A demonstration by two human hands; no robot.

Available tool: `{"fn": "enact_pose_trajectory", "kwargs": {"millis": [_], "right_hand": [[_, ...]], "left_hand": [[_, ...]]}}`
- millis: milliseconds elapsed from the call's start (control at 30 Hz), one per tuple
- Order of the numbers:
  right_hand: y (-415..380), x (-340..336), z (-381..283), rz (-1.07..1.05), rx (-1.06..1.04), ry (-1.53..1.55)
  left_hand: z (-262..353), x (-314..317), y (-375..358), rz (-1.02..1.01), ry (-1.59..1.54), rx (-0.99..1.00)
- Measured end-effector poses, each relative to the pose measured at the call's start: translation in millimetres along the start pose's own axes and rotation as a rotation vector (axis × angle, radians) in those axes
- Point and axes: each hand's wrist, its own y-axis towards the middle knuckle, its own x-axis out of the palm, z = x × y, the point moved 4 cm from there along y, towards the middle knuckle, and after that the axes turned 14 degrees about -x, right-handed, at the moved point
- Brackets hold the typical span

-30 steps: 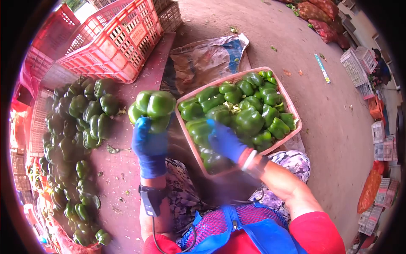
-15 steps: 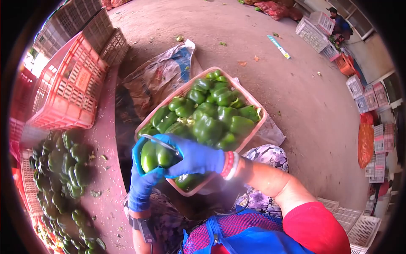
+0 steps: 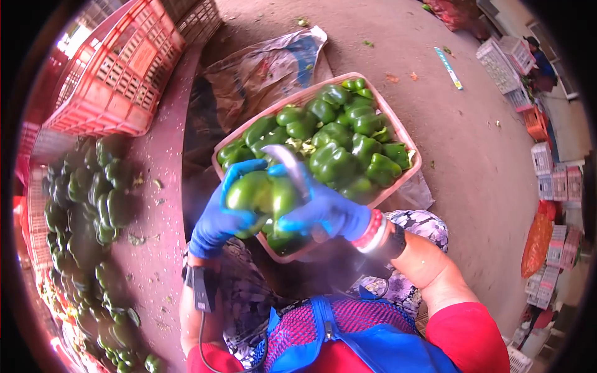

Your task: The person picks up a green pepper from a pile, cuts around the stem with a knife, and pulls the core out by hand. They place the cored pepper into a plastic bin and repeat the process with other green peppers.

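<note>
A shiny green pepper [image 3: 251, 193] sits between my gloved hands, above the near left corner of a pink crate [image 3: 407, 180]. My left hand [image 3: 219, 214] wraps its fingers round the pepper's left side. In my right hand [image 3: 329, 208] is a curved knife [image 3: 287, 160], its blade pointing up and left over the pepper; the handle is mostly hidden by the glove. The right fingers and thumb also touch the pepper's right side. Many green peppers [image 3: 333, 163] fill the crate.
Loose green peppers [image 3: 81, 217] lie in a heap at the left, below a large pink crate [image 3: 121, 74]. A crumpled sack [image 3: 261, 68] lies behind the full crate. Stacked crates [image 3: 497, 65] and a person [image 3: 542, 65] are at the far right.
The pepper has turned in my hands and shows a brighter side. My right hand has moved right, and the knife blade now stands more upright. The view has shifted.
</note>
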Motion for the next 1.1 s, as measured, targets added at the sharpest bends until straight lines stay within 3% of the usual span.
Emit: {"fn": "enact_pose_trajectory", "kwargs": {"millis": [133, 200, 433, 533, 567, 633, 767, 833, 967, 1067, 1100], "right_hand": [[-10.7, -10.8, -7.6, 0.054, 0.142, 0.045], [-14.7, -19.2, -3.1, 0.047, 0.18, 0.202], [-15.9, -16.9, 5.7, 0.141, -0.008, 0.492], [-12.5, -14.1, 3.7, 0.113, -0.089, 0.523], [-11.8, -14.8, 4.6, 0.113, -0.083, 0.552], [-10.8, -16.3, 4.1, 0.161, -0.061, 0.371], [-10.5, -17.8, 5.6, 0.253, -0.009, 0.323], [-8.2, -16.3, 1.5, 0.237, -0.035, 0.378], [-5.1, -19.3, -1.8, 0.198, -0.088, 0.467], [-13.5, -42.8, 13.2, 0.217, -0.081, 0.508], [-11.1, -27.8, -10.4, 0.2, -0.163, 0.501]], "left_hand": [[11.9, 0.7, -4.8, -0.158, -0.2, 0.055], [14.3, -0.1, -8.0, -0.075, -0.115, 0.038], [7.0, -3.9, -9.1, -0.093, -0.327, 0.151], [0.6, -6.8, -2.0, -0.138, -0.426, 0.196], [-0.4, -7.7, 2.2, -0.236, -0.458, 0.239], [-12.1, -13.4, 11.9, -0.024, -0.407, 0.27], [-18.5, -16.4, 10.5, 0.259, -0.332, 0.196], [-10.2, -10.7, 11.4, 0.099, -0.569, 0.204], [-2.0, -3.1, 17.5, 0.102, -0.711, 0.3], [-15.0, -49.7, 30.0, 0.098, -0.847, 0.367], [-12.5, -62.1, 26.8, 0.111, -0.9, 0.411]]}}
